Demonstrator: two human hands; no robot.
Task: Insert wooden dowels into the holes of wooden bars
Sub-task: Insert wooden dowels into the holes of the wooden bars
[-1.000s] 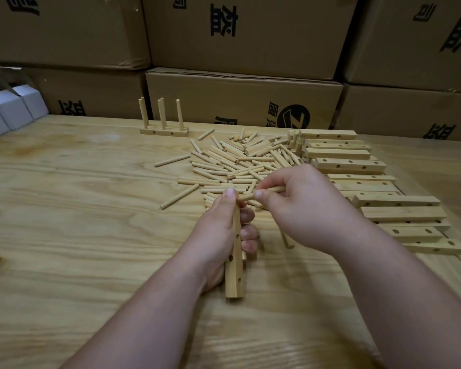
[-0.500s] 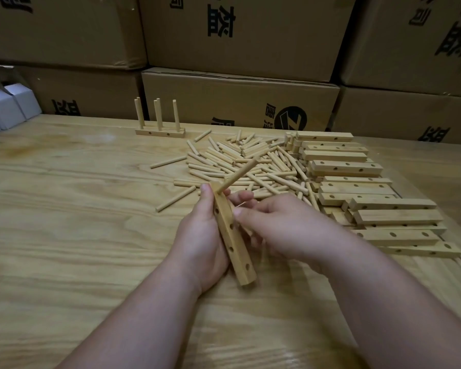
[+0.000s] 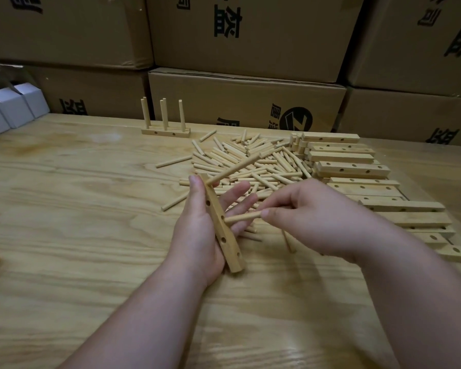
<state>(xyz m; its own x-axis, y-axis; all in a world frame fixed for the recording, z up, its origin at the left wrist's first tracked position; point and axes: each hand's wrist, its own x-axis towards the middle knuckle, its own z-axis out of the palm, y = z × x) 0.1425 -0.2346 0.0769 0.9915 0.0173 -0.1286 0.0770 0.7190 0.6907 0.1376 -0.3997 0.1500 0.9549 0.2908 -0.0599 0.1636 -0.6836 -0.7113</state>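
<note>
A pale wooden bench (image 3: 64,209) fills the scene, with stacked cardboard boxes (image 3: 245,102) along its far edge and small white cartons (image 3: 14,107) at far left. Near centre, the left hand (image 3: 197,235) grips a drilled bar (image 3: 221,225) carrying one dowel (image 3: 234,169). The right hand (image 3: 312,219) fingers pinch a second dowel (image 3: 242,217) at a hole. Loose dowels (image 3: 250,161) lie beyond, spare bars (image 3: 357,169) to the right.
</note>
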